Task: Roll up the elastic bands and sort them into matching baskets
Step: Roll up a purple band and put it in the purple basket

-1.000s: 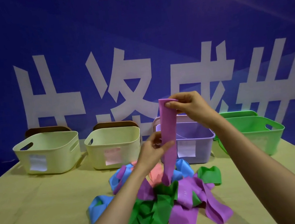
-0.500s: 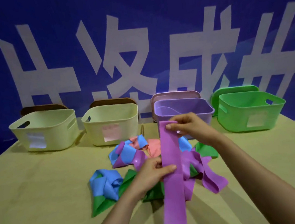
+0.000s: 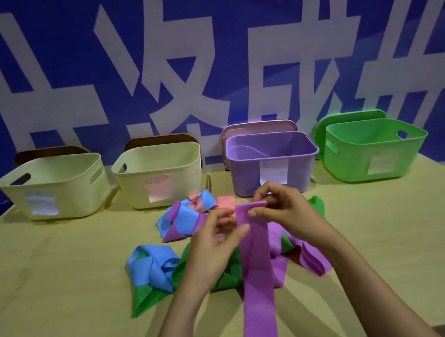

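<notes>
A long purple elastic band [image 3: 256,270] hangs flat from my hands and runs past the table's front edge. My right hand [image 3: 285,213] pinches its top end, which is folded over. My left hand [image 3: 214,247] pinches the band's left edge just below. Under them lies a pile of loose bands: blue [image 3: 155,266], green [image 3: 144,298], purple [image 3: 311,258] and pink [image 3: 225,201]. At the back stand two cream baskets [image 3: 48,173] [image 3: 155,157], a purple basket [image 3: 269,148] and a green basket [image 3: 374,135].
The wooden table [image 3: 48,287] has bare surface left and right of the pile. Each basket carries a paper label on its front. A blue wall with large white characters stands right behind the baskets. Lids lean behind the purple and green baskets.
My hands have lowered the purple band from high over the purple basket down toward the table. The band now hangs over the front edge, and its top end is folded over.
</notes>
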A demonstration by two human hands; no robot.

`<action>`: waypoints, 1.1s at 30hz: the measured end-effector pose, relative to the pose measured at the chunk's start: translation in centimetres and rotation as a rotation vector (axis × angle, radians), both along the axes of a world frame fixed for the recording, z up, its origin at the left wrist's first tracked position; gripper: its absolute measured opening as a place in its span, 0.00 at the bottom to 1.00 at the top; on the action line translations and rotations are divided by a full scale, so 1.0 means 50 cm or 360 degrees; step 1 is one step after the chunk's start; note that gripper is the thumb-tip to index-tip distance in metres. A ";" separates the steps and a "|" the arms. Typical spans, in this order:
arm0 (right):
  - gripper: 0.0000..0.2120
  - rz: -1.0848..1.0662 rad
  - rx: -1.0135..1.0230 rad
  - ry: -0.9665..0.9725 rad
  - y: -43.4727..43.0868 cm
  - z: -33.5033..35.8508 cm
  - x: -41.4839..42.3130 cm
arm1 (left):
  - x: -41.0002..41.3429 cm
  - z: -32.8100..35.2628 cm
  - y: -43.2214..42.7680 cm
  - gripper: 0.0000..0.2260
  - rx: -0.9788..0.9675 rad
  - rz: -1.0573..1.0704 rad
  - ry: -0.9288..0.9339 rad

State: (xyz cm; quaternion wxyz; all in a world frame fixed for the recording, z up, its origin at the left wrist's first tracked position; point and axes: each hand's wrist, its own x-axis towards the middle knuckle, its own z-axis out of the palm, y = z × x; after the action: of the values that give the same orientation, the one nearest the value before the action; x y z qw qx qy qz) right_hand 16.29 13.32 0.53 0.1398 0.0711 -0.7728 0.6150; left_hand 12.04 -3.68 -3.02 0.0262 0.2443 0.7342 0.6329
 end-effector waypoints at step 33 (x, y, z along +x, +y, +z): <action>0.10 -0.0388 0.0141 0.0311 -0.068 -0.025 0.072 | 0.063 0.075 0.004 0.07 0.0280 -0.0041 -0.0163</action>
State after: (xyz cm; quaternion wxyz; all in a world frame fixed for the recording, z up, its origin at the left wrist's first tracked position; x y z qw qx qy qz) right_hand 19.91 9.94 -0.71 0.2845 0.0423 -0.7849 0.5489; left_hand 15.20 -3.50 0.73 0.0504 0.2225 0.6703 0.7061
